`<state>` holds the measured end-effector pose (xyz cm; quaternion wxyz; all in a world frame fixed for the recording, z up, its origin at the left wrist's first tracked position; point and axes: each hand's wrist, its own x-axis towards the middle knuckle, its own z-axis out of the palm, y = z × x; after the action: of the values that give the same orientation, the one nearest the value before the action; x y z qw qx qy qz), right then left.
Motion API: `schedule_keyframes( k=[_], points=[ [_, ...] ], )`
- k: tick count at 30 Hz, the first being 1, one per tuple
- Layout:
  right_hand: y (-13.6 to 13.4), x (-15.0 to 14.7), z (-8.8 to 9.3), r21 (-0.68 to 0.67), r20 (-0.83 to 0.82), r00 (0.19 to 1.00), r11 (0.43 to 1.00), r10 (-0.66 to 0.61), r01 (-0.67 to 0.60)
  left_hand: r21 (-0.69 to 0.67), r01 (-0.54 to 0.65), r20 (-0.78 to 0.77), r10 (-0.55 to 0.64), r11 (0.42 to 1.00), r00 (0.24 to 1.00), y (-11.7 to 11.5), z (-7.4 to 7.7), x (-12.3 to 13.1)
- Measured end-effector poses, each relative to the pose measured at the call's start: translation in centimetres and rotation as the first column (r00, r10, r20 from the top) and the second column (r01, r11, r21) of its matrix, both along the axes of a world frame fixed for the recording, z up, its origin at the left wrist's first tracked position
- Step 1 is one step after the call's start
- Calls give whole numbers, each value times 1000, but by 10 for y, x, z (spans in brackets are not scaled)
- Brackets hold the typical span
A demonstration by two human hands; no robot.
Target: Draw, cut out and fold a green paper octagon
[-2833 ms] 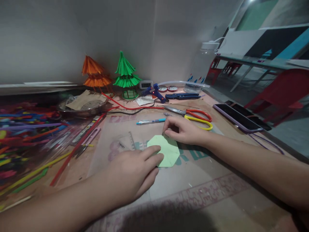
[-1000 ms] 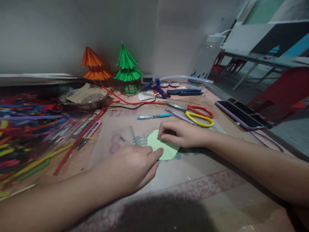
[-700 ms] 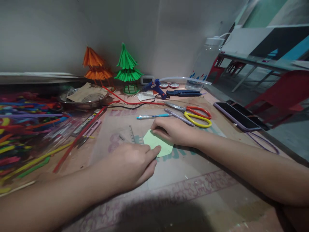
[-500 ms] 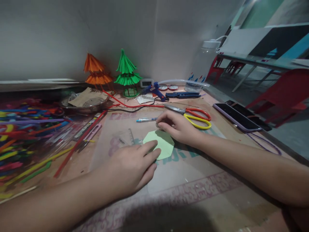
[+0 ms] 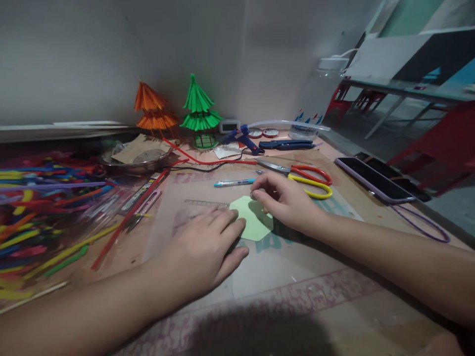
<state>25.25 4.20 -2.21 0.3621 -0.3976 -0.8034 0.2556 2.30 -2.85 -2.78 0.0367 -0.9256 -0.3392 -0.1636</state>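
A pale green many-sided piece of paper (image 5: 254, 222) lies flat on the plastic-covered table. My left hand (image 5: 208, 242) rests palm down at its left edge, fingertips on the paper and thumb apart. A clear ruler (image 5: 208, 202) reaches from under the paper's left side, partly behind that hand. Over the paper's upper right edge is my right hand (image 5: 284, 198), its thumb and forefinger curled together; whatever is between them is too small to make out. Just above lies a blue pen (image 5: 233, 183), its right end near the right fingertips.
Scissors (image 5: 311, 183) lie behind my right hand. Farther back stand a glue gun (image 5: 239, 138), a green tree (image 5: 200, 109), an orange tree (image 5: 152, 109) and a large bottle (image 5: 315, 99). Colourful pipe cleaners (image 5: 33, 212) pile up at left; a phone (image 5: 371, 178) lies at right.
The ruler has turned from steep to nearly level beside the paper. The paper has turned slightly. My left thumb has spread away from the fingers, and the view has shifted a little.
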Motion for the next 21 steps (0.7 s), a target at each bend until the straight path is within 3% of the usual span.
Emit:
schedule_keyframes(
  k=[4, 9, 12, 16, 21],
  points=[
    [-6, -3, 1, -172, -76, 997, 985, -18, 5, 50, -35, -32, 36, 998, 999, 3, 0, 0],
    [-10, -9, 4, -434, -248, 969, 895, -7, -105, 34, 112, 31, -113, 993, 993, 5, -8, 0],
    [-10, -11, 5, -514, -309, 951, 839, 15, -181, -17, 113, 52, -112, 993, 992, 11, -12, 0],
    [-4, -12, 2, -511, -360, 933, 835, 10, -206, -87, 59, 54, -54, 994, 997, 20, -14, 1],
    [5, -14, -3, -437, -420, 907, 882, -25, -178, 4, 60, 20, -60, 998, 998, 24, -13, 4]
  ],
)
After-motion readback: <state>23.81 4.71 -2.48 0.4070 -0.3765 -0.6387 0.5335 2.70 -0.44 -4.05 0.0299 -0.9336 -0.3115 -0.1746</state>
